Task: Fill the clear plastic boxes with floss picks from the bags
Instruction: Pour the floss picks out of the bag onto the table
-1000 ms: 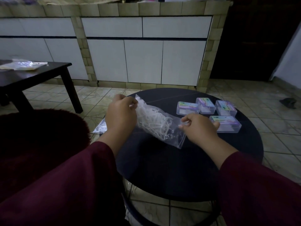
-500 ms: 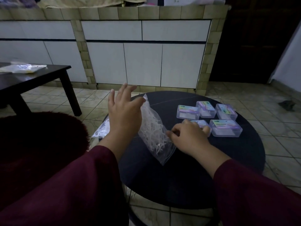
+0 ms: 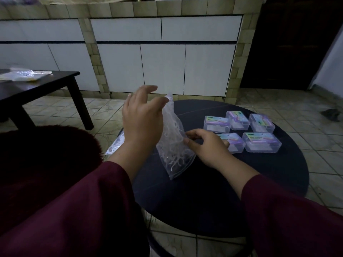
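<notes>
A clear zip bag of white floss picks (image 3: 173,145) stands upright on the round black table (image 3: 241,182). My left hand (image 3: 141,119) is raised beside the bag's top with straight, spread fingers, and its thumb touches the top edge. My right hand (image 3: 206,147) pinches the bag's right side at mid height. Several clear plastic boxes (image 3: 261,141) with colourful labels, lids on, sit in a cluster just right of that hand, which partly hides one of them (image 3: 233,145).
Another clear bag (image 3: 114,146) lies at the table's left edge, behind my left forearm. A dark low table (image 3: 37,86) with plastic bags on it stands at the left. A dark red furry cushion (image 3: 46,154) is beside me. White cabinets line the back wall, above a tiled floor.
The bag went from stretched between both hands to standing upright on the table. My left hand released its grip and spread its fingers. My right hand shifted down to the bag's side.
</notes>
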